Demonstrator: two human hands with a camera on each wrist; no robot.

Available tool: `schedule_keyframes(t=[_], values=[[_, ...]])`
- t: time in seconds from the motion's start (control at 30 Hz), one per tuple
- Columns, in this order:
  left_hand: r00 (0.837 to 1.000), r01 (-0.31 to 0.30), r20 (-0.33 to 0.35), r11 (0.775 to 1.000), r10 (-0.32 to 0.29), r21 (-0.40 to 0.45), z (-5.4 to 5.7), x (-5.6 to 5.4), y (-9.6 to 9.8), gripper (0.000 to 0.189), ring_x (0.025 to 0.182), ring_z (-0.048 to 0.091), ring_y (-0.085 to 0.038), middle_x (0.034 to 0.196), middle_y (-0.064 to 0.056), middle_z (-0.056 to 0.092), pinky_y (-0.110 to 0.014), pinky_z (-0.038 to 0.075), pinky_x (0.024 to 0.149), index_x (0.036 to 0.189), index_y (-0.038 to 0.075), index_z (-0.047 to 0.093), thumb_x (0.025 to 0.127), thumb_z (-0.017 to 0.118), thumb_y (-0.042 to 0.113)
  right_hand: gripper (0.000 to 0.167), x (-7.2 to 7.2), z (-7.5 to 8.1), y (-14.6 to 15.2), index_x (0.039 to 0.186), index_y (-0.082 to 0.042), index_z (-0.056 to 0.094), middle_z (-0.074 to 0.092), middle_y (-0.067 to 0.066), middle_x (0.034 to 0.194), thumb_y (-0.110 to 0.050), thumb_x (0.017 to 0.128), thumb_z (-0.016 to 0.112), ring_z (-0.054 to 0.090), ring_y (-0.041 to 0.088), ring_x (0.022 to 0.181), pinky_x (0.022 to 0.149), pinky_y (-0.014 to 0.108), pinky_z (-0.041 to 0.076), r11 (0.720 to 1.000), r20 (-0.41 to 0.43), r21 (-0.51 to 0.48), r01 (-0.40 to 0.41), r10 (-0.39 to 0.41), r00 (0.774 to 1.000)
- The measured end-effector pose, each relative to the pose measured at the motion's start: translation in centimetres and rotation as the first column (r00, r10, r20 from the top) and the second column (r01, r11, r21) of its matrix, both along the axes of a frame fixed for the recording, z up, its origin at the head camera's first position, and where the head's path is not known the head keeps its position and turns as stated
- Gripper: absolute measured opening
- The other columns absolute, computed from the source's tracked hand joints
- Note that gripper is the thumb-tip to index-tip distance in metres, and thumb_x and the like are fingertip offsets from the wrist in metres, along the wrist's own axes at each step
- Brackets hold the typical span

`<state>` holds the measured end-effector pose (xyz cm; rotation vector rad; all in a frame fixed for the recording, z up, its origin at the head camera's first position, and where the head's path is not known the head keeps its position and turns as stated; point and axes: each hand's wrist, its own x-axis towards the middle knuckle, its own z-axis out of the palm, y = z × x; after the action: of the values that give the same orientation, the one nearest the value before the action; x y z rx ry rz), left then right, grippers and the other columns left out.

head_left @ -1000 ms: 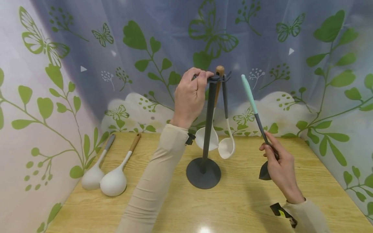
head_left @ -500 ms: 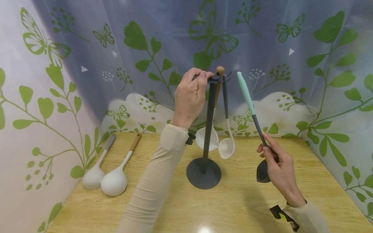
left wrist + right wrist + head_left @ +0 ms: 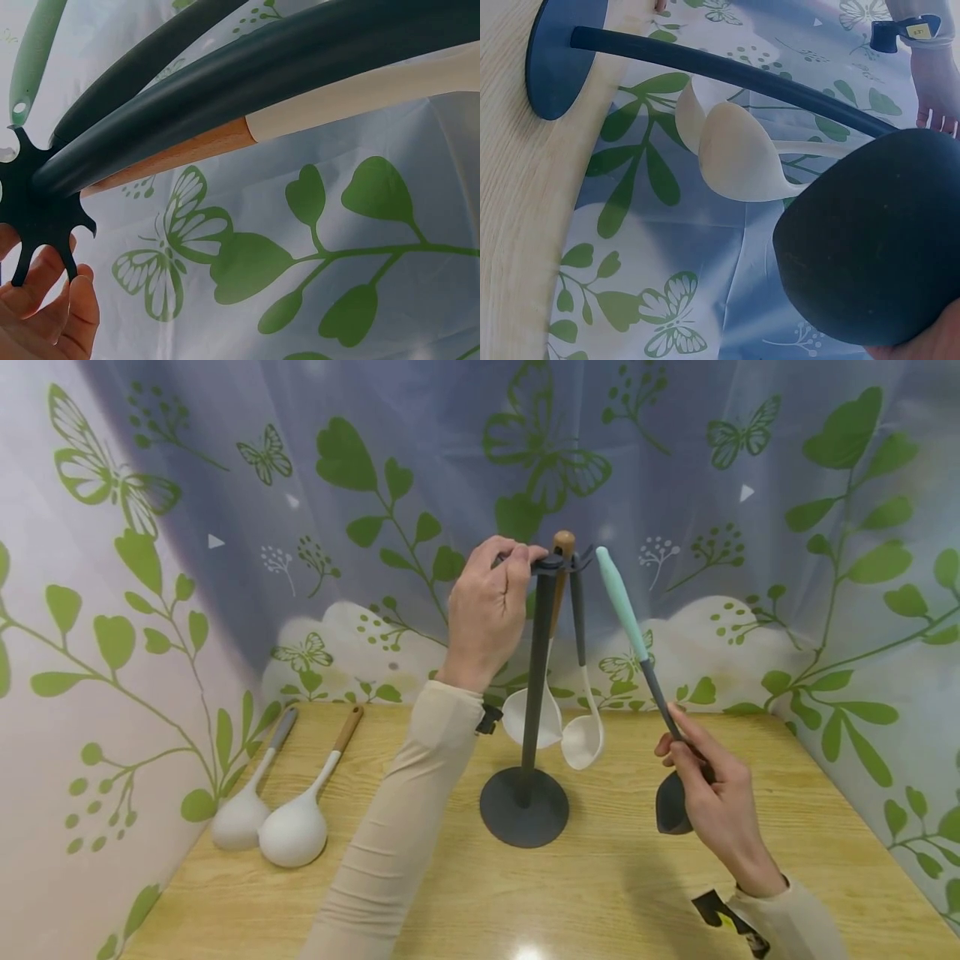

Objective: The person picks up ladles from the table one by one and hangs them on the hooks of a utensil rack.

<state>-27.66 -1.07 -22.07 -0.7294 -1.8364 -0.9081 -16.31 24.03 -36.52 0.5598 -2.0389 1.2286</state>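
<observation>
My left hand (image 3: 486,610) grips the hooked top of a dark utensil stand (image 3: 536,668); in the left wrist view its fingers curl round the prongs of the hook plate (image 3: 30,184). With my right hand (image 3: 716,793) I hold a dark ladle (image 3: 624,602) by its shaft, mint handle upward and bowl (image 3: 870,240) down. The handle's holed end (image 3: 20,107) appears right at a hook tip. On the stand hang a white ladle with a wooden handle (image 3: 557,602) and a white ladle with a grey handle (image 3: 582,743).
Two white ladles, one grey-handled (image 3: 240,817) and one wooden-handled (image 3: 292,833), lie bowl-up-side domed on the left of the wooden table (image 3: 600,893). A leaf-and-butterfly patterned curtain (image 3: 420,452) closes off the back and both sides. The stand's round base (image 3: 525,827) rests mid-table.
My right hand has shifted slightly left, bringing the dark ladle's mint handle end closer to the stand's hooks. The left hand keeps its hold on the stand's top.
</observation>
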Motion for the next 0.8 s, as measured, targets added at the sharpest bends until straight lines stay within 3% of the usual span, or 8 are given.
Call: schedule_keyframes(t=[0.43, 0.63, 0.8], values=[[1.0, 0.002, -0.024, 1.0, -0.002, -0.005, 0.17, -0.13, 0.1, 0.042, 0.103, 0.061, -0.02, 0.112, -0.008, 0.065, -0.032, 0.05, 0.068, 0.109, 0.01, 0.076, 0.106, 0.035, 0.019, 0.05, -0.15, 0.2, -0.14, 0.141, -0.002, 0.052, 0.063, -0.008, 0.094, 0.016, 0.095, 0.048, 0.057, 0.001, 0.071, 0.076, 0.009, 0.048, 0.999, -0.045, 0.037, -0.001, 0.003, 0.999], [1.0, 0.008, -0.01, 1.0, -0.008, 0.003, -0.03, -0.11, 0.06, 0.042, 0.102, 0.06, -0.02, 0.113, -0.009, 0.065, -0.032, 0.05, 0.069, 0.111, 0.01, 0.076, 0.106, 0.035, 0.019, 0.05, -0.3, 0.16, -0.07, 0.14, -0.003, 0.054, 0.064, -0.007, 0.093, 0.016, 0.094, 0.05, 0.045, 0.004, 0.055, 0.076, 0.01, 0.047, 0.998, -0.045, 0.052, 0.025, -0.023, 0.999], [1.0, 0.009, -0.012, 1.0, -0.009, 0.006, -0.11, -0.14, 0.07, 0.042, 0.104, 0.06, -0.02, 0.113, -0.009, 0.065, -0.032, 0.049, 0.069, 0.111, 0.009, 0.076, 0.106, 0.035, 0.019, 0.051, -0.42, 0.19, 0.02, 0.138, -0.004, 0.057, 0.065, -0.002, 0.091, 0.017, 0.091, 0.053, 0.028, 0.001, 0.05, 0.059, 0.013, 0.036, 0.994, -0.075, 0.091, 0.069, -0.062, 0.995]])
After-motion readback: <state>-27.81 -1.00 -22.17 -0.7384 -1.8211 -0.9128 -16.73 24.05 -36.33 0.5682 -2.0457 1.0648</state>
